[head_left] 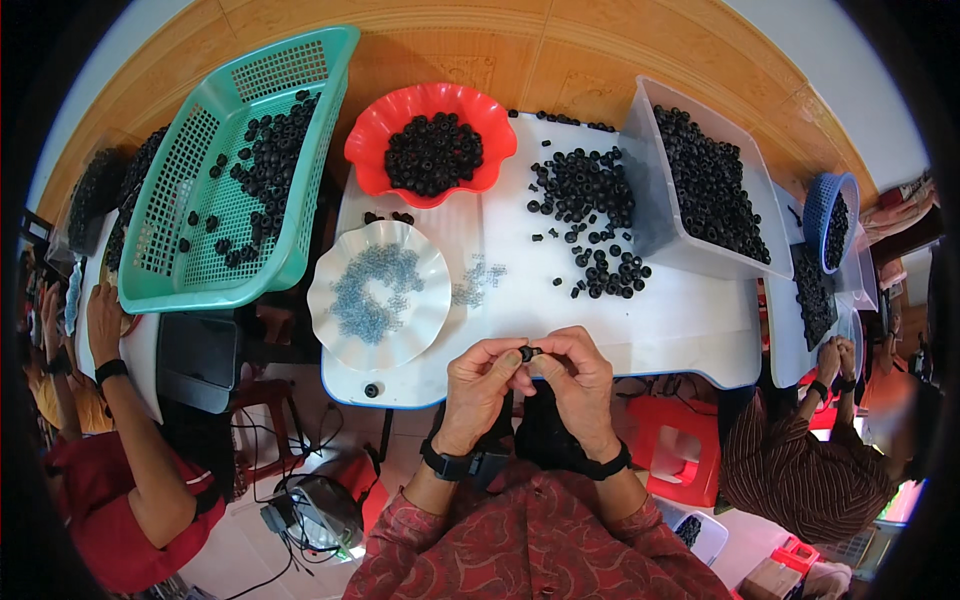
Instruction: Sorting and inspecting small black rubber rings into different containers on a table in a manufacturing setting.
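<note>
Just past the near edge of the white table (690, 335), both my hands meet over a small round black part (527, 353). My left hand (484, 385) pinches it between thumb and fingers. From the other side, the fingertips of my right hand (577, 385) are closed on the same part. Its finer detail is hidden by my fingers. Ahead and to the left stands a white scalloped plate (425, 335) of small clear bluish pieces (365, 290), and more such pieces lie beside it. Loose black parts (590, 195) are heaped farther off to the right.
A red scalloped bowl (500, 140) of black parts stands at the back. The green basket (210, 300) at left and clear bin (690, 245) at right also hold black parts. One black part (371, 390) sits at the front left corner. Co-workers sit on either side.
</note>
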Tool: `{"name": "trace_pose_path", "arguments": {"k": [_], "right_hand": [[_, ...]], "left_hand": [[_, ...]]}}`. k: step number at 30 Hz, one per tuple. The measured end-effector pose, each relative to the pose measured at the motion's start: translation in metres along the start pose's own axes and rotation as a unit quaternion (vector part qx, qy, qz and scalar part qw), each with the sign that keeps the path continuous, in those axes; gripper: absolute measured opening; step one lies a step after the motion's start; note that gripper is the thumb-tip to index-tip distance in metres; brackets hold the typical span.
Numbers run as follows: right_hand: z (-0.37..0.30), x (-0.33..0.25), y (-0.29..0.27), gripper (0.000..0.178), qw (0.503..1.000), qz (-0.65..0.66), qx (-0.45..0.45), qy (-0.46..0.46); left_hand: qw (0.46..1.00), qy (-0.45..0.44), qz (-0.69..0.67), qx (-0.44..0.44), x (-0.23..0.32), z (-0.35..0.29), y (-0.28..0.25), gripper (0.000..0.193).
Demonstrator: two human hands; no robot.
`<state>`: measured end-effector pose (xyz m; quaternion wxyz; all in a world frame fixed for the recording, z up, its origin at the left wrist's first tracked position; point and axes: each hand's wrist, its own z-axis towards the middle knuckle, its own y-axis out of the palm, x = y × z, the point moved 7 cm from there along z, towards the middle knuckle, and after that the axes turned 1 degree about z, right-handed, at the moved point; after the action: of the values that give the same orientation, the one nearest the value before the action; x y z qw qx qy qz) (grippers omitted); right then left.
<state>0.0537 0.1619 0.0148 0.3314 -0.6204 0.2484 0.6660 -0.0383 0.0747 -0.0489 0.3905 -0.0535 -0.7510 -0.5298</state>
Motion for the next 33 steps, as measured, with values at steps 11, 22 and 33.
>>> {"name": "trace_pose_path", "arguments": {"k": [11,22,33], "right_hand": [[0.000,-0.017,0.002,0.017,0.990,-0.125,-0.027,-0.061],[-0.004,-0.026,0.007,0.015,0.973,-0.216,-0.017,-0.079],[-0.010,-0.025,0.008,0.015,0.959,-0.267,-0.003,-0.097]], "left_hand": [[0.995,0.002,0.093,0.019,0.005,-0.007,0.003,0.020],[0.994,-0.025,0.100,0.046,0.006,-0.008,0.006,0.018],[0.988,-0.026,0.146,0.046,0.006,-0.004,0.009,0.016]]}}
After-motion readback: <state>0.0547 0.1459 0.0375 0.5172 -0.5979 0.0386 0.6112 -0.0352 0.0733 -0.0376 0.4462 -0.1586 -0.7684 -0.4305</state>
